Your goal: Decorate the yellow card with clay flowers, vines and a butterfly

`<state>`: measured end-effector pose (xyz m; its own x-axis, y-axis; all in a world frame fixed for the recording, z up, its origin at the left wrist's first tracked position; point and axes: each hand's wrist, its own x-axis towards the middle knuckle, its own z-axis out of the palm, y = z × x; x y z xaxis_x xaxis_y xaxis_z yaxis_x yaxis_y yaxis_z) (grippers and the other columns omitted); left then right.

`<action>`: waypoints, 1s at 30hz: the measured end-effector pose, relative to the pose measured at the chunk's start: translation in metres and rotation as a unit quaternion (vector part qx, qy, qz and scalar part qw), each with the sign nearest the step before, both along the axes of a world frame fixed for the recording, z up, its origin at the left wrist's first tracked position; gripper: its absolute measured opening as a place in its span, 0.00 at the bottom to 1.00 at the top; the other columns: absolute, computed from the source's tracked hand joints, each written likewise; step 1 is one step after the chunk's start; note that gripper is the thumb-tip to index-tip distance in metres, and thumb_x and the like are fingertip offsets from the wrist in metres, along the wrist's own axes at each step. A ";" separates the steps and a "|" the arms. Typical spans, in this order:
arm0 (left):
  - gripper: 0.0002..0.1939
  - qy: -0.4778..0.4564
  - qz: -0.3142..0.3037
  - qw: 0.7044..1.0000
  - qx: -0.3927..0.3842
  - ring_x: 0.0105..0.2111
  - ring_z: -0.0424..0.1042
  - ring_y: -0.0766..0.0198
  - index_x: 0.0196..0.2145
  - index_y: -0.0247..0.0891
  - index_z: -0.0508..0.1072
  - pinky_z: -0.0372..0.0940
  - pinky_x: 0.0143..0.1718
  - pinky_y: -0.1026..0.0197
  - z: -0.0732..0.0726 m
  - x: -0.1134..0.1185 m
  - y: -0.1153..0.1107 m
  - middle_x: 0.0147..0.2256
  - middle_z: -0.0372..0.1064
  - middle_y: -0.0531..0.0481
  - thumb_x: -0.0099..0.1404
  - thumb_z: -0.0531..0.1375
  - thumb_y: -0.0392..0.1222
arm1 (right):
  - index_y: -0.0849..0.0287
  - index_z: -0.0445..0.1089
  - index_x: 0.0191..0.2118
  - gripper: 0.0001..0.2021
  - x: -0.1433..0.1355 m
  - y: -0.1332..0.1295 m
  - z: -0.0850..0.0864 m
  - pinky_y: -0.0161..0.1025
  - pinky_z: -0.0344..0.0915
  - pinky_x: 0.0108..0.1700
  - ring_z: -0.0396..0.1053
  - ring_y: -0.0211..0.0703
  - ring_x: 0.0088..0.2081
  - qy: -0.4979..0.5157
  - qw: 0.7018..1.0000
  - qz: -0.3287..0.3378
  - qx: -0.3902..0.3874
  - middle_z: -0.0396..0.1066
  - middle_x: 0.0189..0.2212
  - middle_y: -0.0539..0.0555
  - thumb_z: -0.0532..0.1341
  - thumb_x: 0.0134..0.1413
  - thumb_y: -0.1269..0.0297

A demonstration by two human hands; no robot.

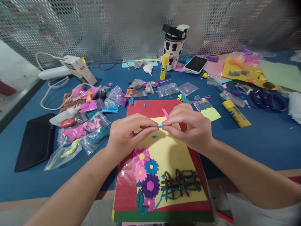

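Note:
Between the fingertips of my left hand (128,131) and my right hand (191,125) is a small piece of blue clay (160,126), pinched from both sides. A pink pointed tool (165,113) sticks up by my right fingers; how it is held is hidden. Below my hands lies a yellow sheet (178,153) on a red folder (150,108). Another blue clay bit (154,136) rests on the sheet. Clay flowers in pink, blue and purple (150,186) run down its left side, with green leaves (140,201). A brown clay fence (180,183) with green vines stands at lower right.
Bags of coloured clay (75,131) crowd the left, beside a black tablet (35,141). Behind are a glue stick (164,67), a patterned tumbler (174,48) and a phone (195,64). At right lie a yellow glue box (235,113) and dark blue scissors (268,100).

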<state>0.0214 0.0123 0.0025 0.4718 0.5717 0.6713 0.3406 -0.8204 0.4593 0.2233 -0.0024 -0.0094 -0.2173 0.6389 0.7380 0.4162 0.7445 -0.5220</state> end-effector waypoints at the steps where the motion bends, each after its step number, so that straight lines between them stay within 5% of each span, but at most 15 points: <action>1: 0.01 0.001 -0.002 1.000 -0.002 0.29 0.76 0.69 0.32 0.41 0.77 0.71 0.32 0.68 0.000 0.000 0.000 0.30 0.78 0.54 0.63 0.64 0.37 | 0.52 0.74 0.29 0.04 0.000 0.000 0.000 0.43 0.62 0.38 0.72 0.38 0.28 0.000 1.000 0.001 0.000 0.76 0.24 0.45 0.64 0.52 0.69; 11: 0.03 -0.027 -0.005 1.000 -0.002 0.29 0.75 0.69 0.33 0.40 0.76 0.69 0.30 0.67 0.000 -0.002 0.001 0.30 0.78 0.53 0.62 0.65 0.41 | 0.54 0.74 0.30 0.04 0.001 0.000 0.001 0.41 0.62 0.38 0.72 0.38 0.29 -0.002 1.000 0.003 0.007 0.76 0.25 0.46 0.65 0.52 0.70; 21: 0.08 0.017 0.115 0.992 -0.040 0.29 0.74 0.69 0.37 0.39 0.75 0.65 0.28 0.67 -0.009 -0.003 0.014 0.30 0.76 0.53 0.69 0.56 0.40 | 0.55 0.77 0.31 0.03 0.001 0.006 -0.015 0.38 0.53 0.36 0.62 0.30 0.21 -0.184 0.965 0.008 -0.186 0.70 0.20 0.43 0.65 0.53 0.66; 30: 0.09 0.073 0.102 0.992 -0.019 0.36 0.76 0.65 0.38 0.40 0.74 0.68 0.35 0.63 -0.018 -0.004 0.019 0.35 0.78 0.51 0.69 0.54 0.39 | 0.55 0.76 0.32 0.03 0.002 0.007 -0.021 0.38 0.53 0.38 0.62 0.31 0.21 -0.211 0.959 0.040 -0.184 0.71 0.21 0.44 0.64 0.55 0.67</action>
